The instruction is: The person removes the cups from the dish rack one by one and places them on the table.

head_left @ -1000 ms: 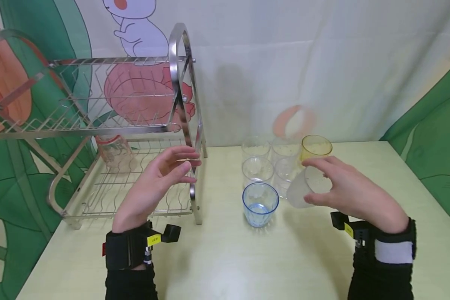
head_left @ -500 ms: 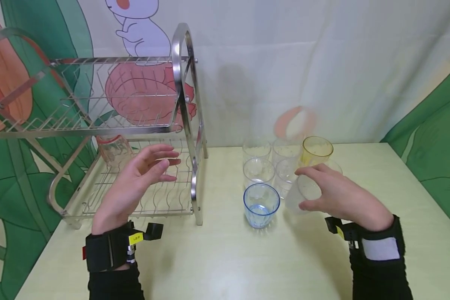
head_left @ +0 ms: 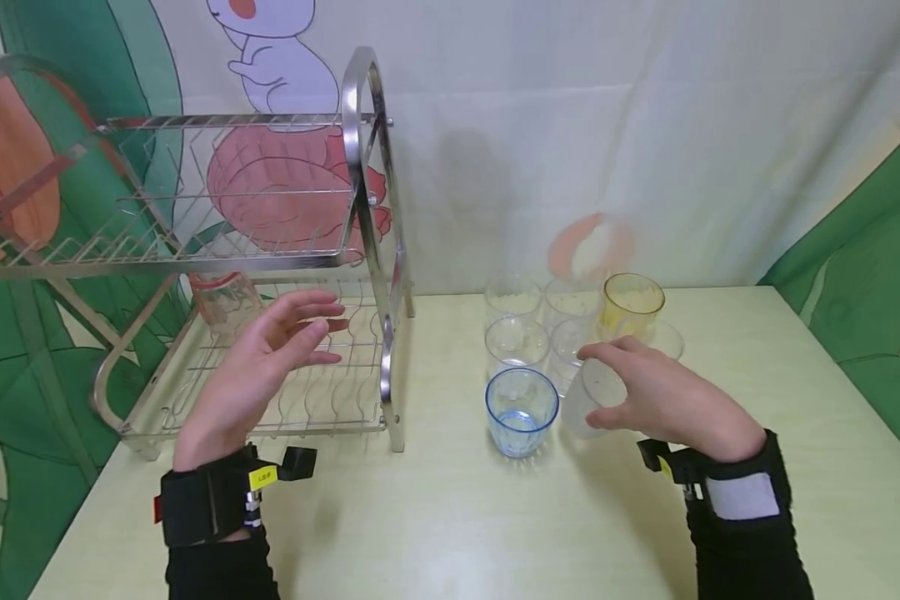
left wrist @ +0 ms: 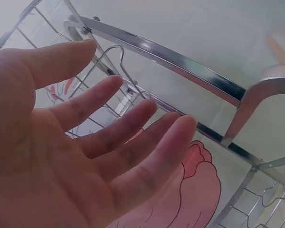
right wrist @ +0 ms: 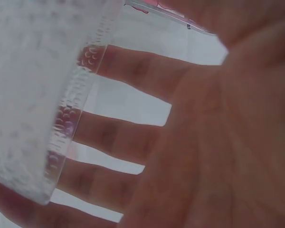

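My right hand [head_left: 660, 400] pinches a frosted clear cup [head_left: 587, 402] between thumb and fingers, tilted just above the table. In the right wrist view the cup's bumpy wall [right wrist: 23, 95] fills the left side, with fingers along its rim. Left of it stands a blue-tinted glass [head_left: 521, 423], and behind that several clear glasses [head_left: 516, 340]. A yellow glass [head_left: 633, 304] is at the back, a clear rim [head_left: 663, 337] partly hidden beside it. Holding nothing, my left hand [head_left: 258, 367] hovers before the rack's lower tier, fingers loosely bent, as the left wrist view also shows.
A two-tier metal dish rack [head_left: 363, 167] occupies the left side. On its lower tier sits a red-rimmed clear glass [head_left: 227, 307]. A printed curtain [head_left: 510, 167] hangs behind the pale table [head_left: 465, 533].
My left hand has moved left, away from the rack's right post. The right hand has shifted left and slightly nearer with the frosted cup, which has come close to the blue glass.
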`<state>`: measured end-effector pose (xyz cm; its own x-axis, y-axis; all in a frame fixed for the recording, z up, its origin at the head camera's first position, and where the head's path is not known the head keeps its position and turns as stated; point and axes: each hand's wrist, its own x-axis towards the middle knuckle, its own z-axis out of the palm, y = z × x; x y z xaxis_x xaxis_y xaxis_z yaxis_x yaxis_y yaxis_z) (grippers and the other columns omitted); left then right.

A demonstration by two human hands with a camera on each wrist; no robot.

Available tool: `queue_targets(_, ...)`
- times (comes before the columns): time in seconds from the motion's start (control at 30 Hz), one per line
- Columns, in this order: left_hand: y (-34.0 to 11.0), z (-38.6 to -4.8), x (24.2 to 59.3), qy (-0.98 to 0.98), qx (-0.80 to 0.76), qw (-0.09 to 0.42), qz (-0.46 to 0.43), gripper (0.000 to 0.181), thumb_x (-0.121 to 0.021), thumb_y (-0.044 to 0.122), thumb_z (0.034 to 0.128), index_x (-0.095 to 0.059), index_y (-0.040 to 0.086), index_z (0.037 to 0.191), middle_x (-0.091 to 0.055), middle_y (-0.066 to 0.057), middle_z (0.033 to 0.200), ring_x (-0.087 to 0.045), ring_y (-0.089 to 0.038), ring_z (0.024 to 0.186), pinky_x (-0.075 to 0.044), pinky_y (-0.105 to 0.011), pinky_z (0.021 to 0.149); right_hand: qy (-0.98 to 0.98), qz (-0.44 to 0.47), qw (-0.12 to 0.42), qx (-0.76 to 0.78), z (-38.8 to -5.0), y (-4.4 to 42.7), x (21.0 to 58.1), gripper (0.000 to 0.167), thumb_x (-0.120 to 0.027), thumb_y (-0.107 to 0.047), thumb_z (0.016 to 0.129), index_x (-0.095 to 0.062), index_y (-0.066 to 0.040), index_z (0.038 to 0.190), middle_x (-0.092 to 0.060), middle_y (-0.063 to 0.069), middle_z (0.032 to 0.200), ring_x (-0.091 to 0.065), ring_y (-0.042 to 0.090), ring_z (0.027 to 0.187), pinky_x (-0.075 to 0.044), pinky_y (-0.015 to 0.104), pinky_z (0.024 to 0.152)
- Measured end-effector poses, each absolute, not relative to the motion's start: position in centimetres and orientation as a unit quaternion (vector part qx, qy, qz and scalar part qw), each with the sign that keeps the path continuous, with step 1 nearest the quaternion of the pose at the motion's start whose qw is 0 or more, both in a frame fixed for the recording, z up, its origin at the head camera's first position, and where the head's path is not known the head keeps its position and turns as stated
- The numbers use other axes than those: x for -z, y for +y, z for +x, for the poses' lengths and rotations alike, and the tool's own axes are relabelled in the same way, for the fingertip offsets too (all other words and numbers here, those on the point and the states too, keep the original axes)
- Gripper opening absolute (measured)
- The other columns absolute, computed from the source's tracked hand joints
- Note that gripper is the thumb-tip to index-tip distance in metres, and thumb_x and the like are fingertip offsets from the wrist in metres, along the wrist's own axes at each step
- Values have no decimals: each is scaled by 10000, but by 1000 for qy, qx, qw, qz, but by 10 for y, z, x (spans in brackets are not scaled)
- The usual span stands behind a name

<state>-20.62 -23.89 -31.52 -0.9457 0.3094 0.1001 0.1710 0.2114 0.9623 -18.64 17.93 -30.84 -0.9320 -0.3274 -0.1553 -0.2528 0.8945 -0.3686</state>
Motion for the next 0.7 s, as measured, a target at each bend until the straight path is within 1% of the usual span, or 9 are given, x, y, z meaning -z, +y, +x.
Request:
queue_targets(0.13, -237, -209, 318, 781, -606, 54, 142, 521, -551, 377, 1078, -430, 146, 1530, -515, -69, 1508, -622, -138, 1248, -553, -260, 1028, 967, -147, 114, 172, -188, 179, 311, 725, -836, -268, 858, -527, -74, 1485, -513, 270, 1459, -572, 423, 1273, -529, 602, 1017)
queue_targets(0.27, -242, -214, 322, 793, -592, 52, 135, 516, -555, 368, 1078, -438, 134, 1522, -510, -63, 1508, -585, -136, 1282, -566, -259, 1002, 968, -145, 119, 169, -192, 178, 314, 725, -838, -259, 860, -523, -66, 1485, -518, 270, 1453, -575, 418, 1258, -539, 598, 1004)
queue_targets(0.4, -253, -221, 323, 823, -552, 60, 118, 537, -539, 405, 1080, -428, 144, 1536, -499, -64, 1531, -600, -134, 1242, -557, -273, 1000, 968, -148, 121, 163, -196, 176, 315, 746, -854, -273, 850, -521, -71, 1485, -525, 268, 1440, -581, 407, 1233, -552, 586, 984)
queue_targets(0.47, -258, -225, 322, 835, -536, 64, 110, 550, -535, 430, 1077, -424, 154, 1540, -495, -72, 1538, -615, -171, 1218, -548, -309, 1017, 968, -146, 124, 161, -197, 175, 315, 744, -855, -272, 849, -521, -72, 1484, -517, 273, 1445, -582, 409, 1228, -562, 578, 974)
queue_targets(0.57, -265, -230, 321, 845, -521, 65, 101, 576, -528, 441, 1077, -405, 140, 1552, -476, -104, 1552, -603, -233, 1247, -544, -343, 1027, 968, -142, 130, 159, -197, 173, 317, 728, -849, -255, 858, -521, -75, 1483, -499, 280, 1457, -578, 413, 1234, -575, 566, 967)
queue_targets(0.63, -270, -235, 320, 854, -507, 66, 94, 581, -524, 438, 1079, -395, 139, 1560, -460, -120, 1561, -578, -294, 1292, -553, -329, 1010, 968, -142, 134, 160, -197, 172, 318, 726, -851, -244, 856, -524, -71, 1481, -488, 284, 1460, -571, 420, 1244, -581, 559, 961)
queue_targets(0.7, -275, -239, 320, 866, -488, 64, 92, 580, -510, 416, 1089, -381, 120, 1571, -445, -163, 1570, -546, -339, 1340, -566, -320, 988, 967, -145, 135, 162, -197, 171, 320, 729, -855, -240, 852, -527, -65, 1480, -489, 283, 1456, -566, 424, 1252, -580, 557, 964)
